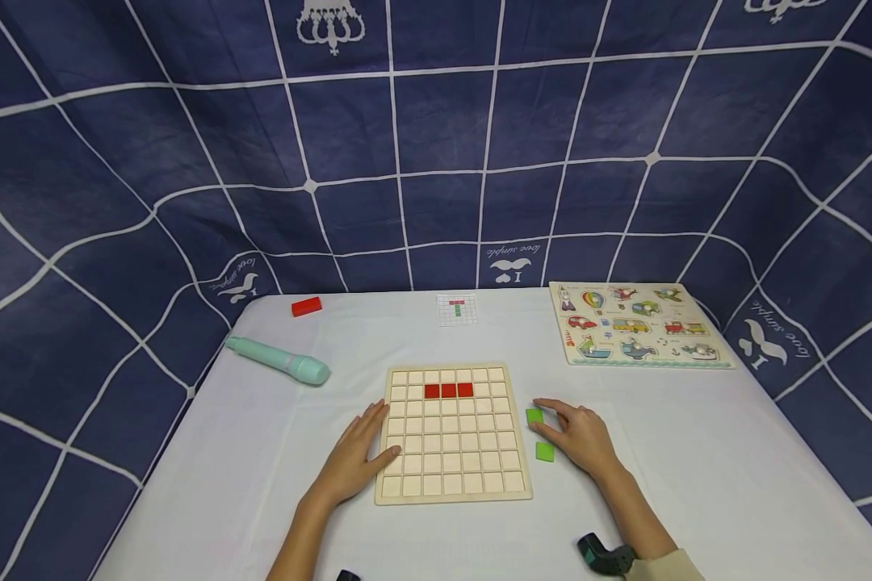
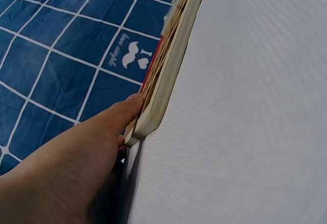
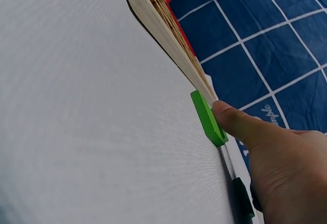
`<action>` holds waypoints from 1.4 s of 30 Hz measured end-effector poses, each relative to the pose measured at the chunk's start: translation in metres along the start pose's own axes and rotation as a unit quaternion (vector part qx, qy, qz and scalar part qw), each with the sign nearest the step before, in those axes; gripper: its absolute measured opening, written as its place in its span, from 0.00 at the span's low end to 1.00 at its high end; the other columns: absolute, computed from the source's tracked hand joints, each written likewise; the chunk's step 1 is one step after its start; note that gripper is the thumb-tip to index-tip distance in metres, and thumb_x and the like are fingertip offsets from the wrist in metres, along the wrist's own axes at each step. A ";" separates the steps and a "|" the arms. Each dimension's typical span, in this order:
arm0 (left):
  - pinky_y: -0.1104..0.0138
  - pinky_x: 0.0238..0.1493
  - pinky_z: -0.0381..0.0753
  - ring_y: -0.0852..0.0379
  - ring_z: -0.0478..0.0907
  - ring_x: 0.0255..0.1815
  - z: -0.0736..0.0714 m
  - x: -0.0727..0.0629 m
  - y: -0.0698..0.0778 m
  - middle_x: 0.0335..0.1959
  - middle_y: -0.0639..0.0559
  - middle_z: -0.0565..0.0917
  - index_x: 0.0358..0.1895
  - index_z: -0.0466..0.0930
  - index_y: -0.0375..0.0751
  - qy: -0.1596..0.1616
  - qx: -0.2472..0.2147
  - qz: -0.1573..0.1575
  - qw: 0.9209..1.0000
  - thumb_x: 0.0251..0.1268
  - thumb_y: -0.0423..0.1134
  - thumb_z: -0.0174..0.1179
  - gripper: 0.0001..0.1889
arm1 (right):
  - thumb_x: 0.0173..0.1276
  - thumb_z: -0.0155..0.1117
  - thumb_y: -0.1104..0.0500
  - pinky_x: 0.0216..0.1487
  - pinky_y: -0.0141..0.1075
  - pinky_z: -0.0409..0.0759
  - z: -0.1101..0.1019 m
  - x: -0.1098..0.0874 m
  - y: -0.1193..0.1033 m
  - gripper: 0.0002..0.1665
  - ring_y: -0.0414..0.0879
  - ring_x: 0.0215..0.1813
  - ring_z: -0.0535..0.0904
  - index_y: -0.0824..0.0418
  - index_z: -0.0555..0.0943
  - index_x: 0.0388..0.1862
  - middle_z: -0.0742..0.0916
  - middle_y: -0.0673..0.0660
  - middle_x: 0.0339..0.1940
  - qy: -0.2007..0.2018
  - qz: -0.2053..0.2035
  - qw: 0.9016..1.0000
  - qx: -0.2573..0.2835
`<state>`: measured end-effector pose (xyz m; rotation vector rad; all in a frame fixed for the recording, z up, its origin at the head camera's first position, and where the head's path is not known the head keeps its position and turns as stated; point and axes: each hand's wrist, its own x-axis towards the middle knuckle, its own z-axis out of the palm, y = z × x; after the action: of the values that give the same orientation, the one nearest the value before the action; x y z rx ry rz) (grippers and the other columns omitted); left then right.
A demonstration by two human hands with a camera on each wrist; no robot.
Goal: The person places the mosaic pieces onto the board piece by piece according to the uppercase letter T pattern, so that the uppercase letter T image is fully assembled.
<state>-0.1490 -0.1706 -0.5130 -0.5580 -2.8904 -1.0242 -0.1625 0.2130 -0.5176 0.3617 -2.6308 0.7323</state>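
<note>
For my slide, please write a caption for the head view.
Left hand on a gridded board; right hand at a green tile.

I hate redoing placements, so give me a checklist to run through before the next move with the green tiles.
1. Board steadied: ok; the left grip rests at its left edge.
2. Red tiles laid: ok; three sit side by side in the second row from the far edge.
3. Pattern card uncovered: ok; it lies beyond the board.
4. Green tiles on the board: not ok; the farther green tile and nearer green tile are both off its right side.
5. Right grip secure on the farther green tile: cannot tell; finger and thumb are around it, contact unclear.
</note>
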 end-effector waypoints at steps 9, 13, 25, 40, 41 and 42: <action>0.57 0.70 0.45 0.50 0.47 0.72 -0.001 -0.001 0.000 0.71 0.47 0.56 0.71 0.55 0.40 0.002 -0.001 0.007 1.000 0.61 0.55 0.57 0.39 | 0.49 0.74 0.45 0.15 0.29 0.51 -0.001 0.001 -0.001 0.24 0.34 0.14 0.52 0.55 0.85 0.44 0.61 0.41 0.06 -0.034 0.027 0.999 -0.009; 0.58 0.71 0.43 0.52 0.46 0.73 -0.001 -0.001 0.001 0.72 0.48 0.54 0.71 0.54 0.40 -0.006 -0.005 0.000 1.000 0.62 0.56 0.56 0.39 | 0.49 0.74 0.46 0.15 0.29 0.51 -0.002 0.001 -0.002 0.22 0.34 0.14 0.52 0.54 0.85 0.42 0.61 0.41 0.06 -0.039 0.035 0.999 -0.006; 0.59 0.71 0.42 0.53 0.45 0.73 -0.001 -0.001 0.002 0.72 0.48 0.54 0.71 0.54 0.40 -0.009 -0.002 -0.004 1.000 0.62 0.56 0.56 0.40 | 0.50 0.73 0.46 0.16 0.30 0.51 -0.002 0.000 -0.002 0.19 0.35 0.14 0.52 0.53 0.85 0.39 0.62 0.41 0.06 -0.037 0.041 0.998 0.002; 0.58 0.71 0.42 0.52 0.45 0.73 -0.001 -0.001 0.003 0.72 0.47 0.54 0.71 0.54 0.40 -0.011 0.001 -0.014 1.000 0.61 0.56 0.56 0.40 | 0.50 0.73 0.45 0.18 0.30 0.56 0.001 0.007 -0.015 0.19 0.33 0.13 0.50 0.51 0.85 0.39 0.60 0.39 0.06 0.013 -0.003 1.000 0.016; 0.58 0.71 0.42 0.53 0.45 0.73 -0.002 -0.001 0.004 0.72 0.47 0.54 0.71 0.54 0.40 -0.011 0.000 -0.013 1.000 0.61 0.56 0.56 0.40 | 0.49 0.73 0.46 0.18 0.31 0.56 0.002 0.008 -0.018 0.19 0.33 0.13 0.50 0.52 0.85 0.39 0.60 0.39 0.06 0.015 -0.008 1.000 0.018; 0.58 0.71 0.42 0.52 0.46 0.73 -0.002 -0.001 0.004 0.72 0.47 0.54 0.71 0.54 0.40 -0.009 -0.001 -0.011 1.000 0.61 0.56 0.57 0.40 | 0.49 0.74 0.46 0.19 0.31 0.57 0.005 0.009 -0.021 0.19 0.33 0.13 0.50 0.52 0.85 0.39 0.60 0.39 0.06 0.016 -0.012 1.000 0.017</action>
<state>-0.1475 -0.1693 -0.5094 -0.5395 -2.9186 -1.0297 -0.1643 0.1916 -0.5082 0.3878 -2.5812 0.7705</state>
